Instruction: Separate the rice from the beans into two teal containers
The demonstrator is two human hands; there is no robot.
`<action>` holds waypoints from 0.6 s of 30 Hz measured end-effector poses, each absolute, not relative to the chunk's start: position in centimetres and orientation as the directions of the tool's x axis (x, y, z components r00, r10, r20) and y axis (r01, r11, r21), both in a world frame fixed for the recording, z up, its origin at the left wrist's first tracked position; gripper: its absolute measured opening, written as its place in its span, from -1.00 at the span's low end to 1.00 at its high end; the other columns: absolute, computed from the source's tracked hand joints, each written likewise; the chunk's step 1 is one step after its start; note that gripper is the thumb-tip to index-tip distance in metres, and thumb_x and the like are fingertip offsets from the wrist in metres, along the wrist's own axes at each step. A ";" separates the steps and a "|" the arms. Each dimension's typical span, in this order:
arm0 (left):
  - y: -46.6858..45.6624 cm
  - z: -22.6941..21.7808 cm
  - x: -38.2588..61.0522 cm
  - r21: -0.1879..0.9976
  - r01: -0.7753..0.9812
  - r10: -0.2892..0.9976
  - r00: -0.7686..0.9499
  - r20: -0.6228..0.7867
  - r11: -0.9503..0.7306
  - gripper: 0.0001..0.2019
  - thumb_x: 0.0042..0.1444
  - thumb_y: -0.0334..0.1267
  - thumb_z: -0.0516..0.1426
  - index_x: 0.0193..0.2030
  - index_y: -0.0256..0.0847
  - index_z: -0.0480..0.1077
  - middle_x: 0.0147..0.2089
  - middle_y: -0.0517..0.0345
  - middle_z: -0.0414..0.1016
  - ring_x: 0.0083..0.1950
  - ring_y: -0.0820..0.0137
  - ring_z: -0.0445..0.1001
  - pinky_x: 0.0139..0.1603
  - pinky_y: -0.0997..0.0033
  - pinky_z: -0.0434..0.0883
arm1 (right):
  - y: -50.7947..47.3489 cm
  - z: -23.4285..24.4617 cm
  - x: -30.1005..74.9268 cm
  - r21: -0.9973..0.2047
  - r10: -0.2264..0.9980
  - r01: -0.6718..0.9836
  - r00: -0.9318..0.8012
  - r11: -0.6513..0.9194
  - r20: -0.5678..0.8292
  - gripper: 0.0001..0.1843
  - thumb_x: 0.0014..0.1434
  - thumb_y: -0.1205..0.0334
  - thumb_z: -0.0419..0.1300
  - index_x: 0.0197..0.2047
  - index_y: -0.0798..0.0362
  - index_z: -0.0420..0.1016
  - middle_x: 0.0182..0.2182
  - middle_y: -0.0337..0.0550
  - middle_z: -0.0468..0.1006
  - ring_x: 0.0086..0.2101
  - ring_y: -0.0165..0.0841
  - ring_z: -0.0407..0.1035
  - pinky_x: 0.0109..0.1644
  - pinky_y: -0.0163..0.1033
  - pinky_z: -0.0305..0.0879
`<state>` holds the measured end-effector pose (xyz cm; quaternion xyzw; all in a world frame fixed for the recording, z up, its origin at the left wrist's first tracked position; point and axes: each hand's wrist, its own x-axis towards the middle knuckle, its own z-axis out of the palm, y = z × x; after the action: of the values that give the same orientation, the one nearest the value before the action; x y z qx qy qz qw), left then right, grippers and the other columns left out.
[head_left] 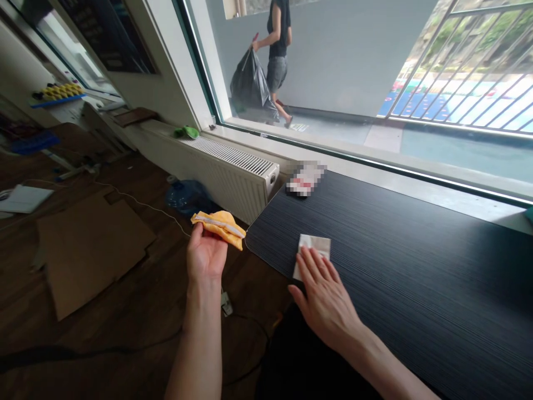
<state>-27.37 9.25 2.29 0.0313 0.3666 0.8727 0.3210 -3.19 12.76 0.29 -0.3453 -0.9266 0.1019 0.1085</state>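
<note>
My left hand is raised off the left edge of the black table, its fingers closed on a folded yellow cloth with a pale stripe. My right hand lies flat with fingers stretched out on a small folded white paper near the table's left corner. The lower part of the paper is hidden under my fingers.
A blurred small packet lies at the table's far left corner. A white radiator runs under the window. Flat cardboard and cables lie on the wooden floor. Outside the glass a person carries a black bag.
</note>
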 end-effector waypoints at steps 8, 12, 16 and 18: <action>8.3 4.3 -27.3 0.747 -0.387 0.563 -0.826 -0.021 -0.541 -0.86 0.11 -0.22 0.00 -0.31 -0.10 0.38 -0.20 0.25 0.47 -0.04 0.41 0.38 0.09 0.22 0.25 | 14.4 0.6 -17.0 -0.308 0.440 0.370 -0.875 0.876 0.200 -0.53 0.17 0.32 -0.12 0.14 0.24 0.19 0.19 0.04 0.13 0.19 -0.31 -0.07 0.24 -0.11 -0.20; 8.6 3.9 -27.3 0.740 -0.402 0.566 -0.824 -0.035 -0.539 -0.89 0.08 -0.22 0.04 -0.30 -0.10 0.38 -0.19 0.23 0.46 -0.03 0.41 0.37 0.10 0.25 0.24 | 13.4 0.2 -10.3 -0.311 0.431 0.358 -0.878 0.880 0.209 -0.48 0.16 0.32 -0.12 0.20 0.17 0.11 0.23 -0.05 0.05 0.21 -0.35 -0.13 0.25 -0.17 -0.15; 10.1 3.3 -26.1 0.737 -0.424 0.608 -0.793 -0.021 -0.527 -0.89 0.04 -0.23 0.07 -0.27 -0.09 0.35 -0.19 0.26 0.46 -0.05 0.42 0.39 0.08 0.23 0.26 | 11.8 -0.3 -6.4 -0.327 0.528 0.454 -0.828 0.829 0.190 -0.43 0.17 0.20 -0.11 0.24 0.21 0.03 0.24 0.01 -0.02 0.22 -0.24 -0.20 0.25 -0.03 -0.17; 11.3 3.1 -24.9 0.771 -0.387 0.632 -0.774 0.026 -0.506 -0.91 0.02 -0.26 0.08 -0.29 -0.11 0.33 -0.21 0.27 0.46 -0.09 0.43 0.41 0.03 0.24 0.29 | 11.4 -0.4 -7.8 -0.332 0.561 0.486 -0.806 0.809 0.189 -0.40 0.17 0.17 -0.10 0.24 0.26 0.01 0.25 0.05 -0.06 0.23 -0.21 -0.24 0.26 -0.01 -0.23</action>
<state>-24.87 11.28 3.08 0.1544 0.3974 0.8539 0.2985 -7.84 11.37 -0.41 -0.2783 -0.9405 0.1351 0.1402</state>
